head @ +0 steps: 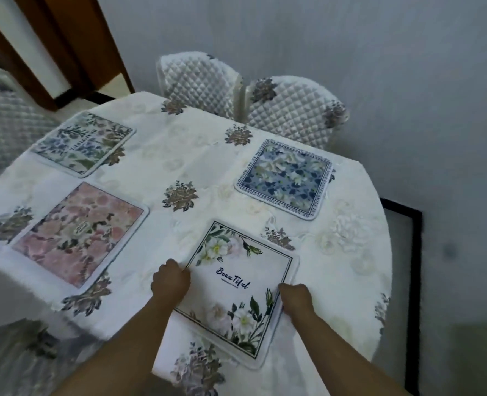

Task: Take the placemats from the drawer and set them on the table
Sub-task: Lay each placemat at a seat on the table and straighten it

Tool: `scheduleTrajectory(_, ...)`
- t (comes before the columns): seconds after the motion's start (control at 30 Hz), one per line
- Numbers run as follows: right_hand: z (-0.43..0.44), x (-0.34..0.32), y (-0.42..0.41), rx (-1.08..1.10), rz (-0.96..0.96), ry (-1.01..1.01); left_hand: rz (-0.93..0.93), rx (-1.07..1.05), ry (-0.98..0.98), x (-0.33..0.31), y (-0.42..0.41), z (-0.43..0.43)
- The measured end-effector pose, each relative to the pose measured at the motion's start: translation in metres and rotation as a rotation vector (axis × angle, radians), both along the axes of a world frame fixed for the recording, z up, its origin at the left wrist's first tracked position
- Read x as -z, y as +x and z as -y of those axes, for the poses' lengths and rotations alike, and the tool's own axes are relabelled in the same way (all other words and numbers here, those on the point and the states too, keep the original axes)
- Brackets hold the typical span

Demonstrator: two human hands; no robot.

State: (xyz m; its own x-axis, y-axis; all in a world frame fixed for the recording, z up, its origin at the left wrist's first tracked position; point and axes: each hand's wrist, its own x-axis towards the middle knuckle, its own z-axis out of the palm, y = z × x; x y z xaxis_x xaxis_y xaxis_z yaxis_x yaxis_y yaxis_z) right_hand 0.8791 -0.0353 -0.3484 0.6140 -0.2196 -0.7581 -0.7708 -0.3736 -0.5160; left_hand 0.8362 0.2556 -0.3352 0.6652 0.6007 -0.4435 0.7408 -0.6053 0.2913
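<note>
A white placemat (236,284) with flowers and the word "Beautiful" lies flat near the front of the table (156,164). My left hand (170,281) grips its left edge and my right hand (297,300) grips its right edge. Three other placemats lie flat on the white flowered tablecloth: a pink rose one (79,232) at the left, a green and blue leafy one (84,142) at the far left, and a blue flowered one (283,178) at the right.
Two chairs with quilted white covers, one (196,81) beside the other (291,110), stand at the table's far side against the wall. A third quilted chair (5,124) is at the left. A dark-framed panel (413,252) leans beside the table's right edge.
</note>
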Motion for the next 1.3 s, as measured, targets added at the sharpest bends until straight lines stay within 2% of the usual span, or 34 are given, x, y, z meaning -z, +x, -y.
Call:
scheduleTrajectory(0.13,-0.012,-0.003,-0.021,0.052,0.011,0.036,0.089,0.029,-0.119,-0.003,-0.002,-0.005)
scheduleTrajectory(0.33,0.001,-0.034,-0.037,0.146,0.226,-0.065,0.233,0.184,-0.153,-0.043,-0.007,0.018)
scheduleTrajectory(0.5,0.057,-0.082,-0.015,0.074,0.491,-0.187,0.374,0.224,-0.162,-0.094,0.003,0.067)
scheduleTrajectory(0.7,0.173,-0.118,0.012,-0.011,0.703,-0.254,0.449,0.281,-0.19,-0.139,0.017,0.179)
scheduleTrajectory(1.03,0.412,-0.137,0.06,-0.037,0.658,-0.329,0.502,0.291,-0.171,-0.147,0.055,0.402)
scheduleTrajectory(1.3,0.47,-0.141,0.146,-0.081,0.671,-0.318,0.514,0.222,-0.174,-0.161,0.12,0.458)
